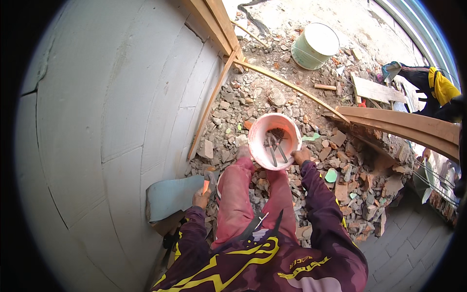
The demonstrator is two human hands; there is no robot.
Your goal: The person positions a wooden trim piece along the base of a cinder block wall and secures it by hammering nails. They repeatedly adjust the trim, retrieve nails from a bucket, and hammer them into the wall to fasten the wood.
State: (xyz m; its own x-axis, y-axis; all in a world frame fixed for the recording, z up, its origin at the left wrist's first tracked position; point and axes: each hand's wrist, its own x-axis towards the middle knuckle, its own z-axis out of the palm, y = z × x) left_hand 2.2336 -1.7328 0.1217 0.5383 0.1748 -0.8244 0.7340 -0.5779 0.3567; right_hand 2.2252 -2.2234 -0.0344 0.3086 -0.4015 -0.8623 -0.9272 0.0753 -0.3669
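A pinkish-white bucket (254, 141) stands on the rubble in front of my legs, its mouth facing up toward me. Inside it lie several dark metal rod-like tools (278, 150) and a heap of small dark bits (277, 132). My right hand (301, 155) is closed on the bucket's right rim. Lower left, beside my leg, my left hand (201, 198) is closed around an orange-handled tool (206, 186). Its far end blends into the grey stones, so its kind is unclear. A blue-grey board or sheet (175, 197) lies just left of that hand.
Broken brick and stone rubble (228, 112) covers the ground. A grey block wall (116, 97) rises on the left. Wooden beams (292, 87) cross ahead and to the right. A pale green bucket (315, 46) and a wooden-handled hammer (328, 87) lie beyond. Another person's black-and-yellow clothing (440, 85) shows far right.
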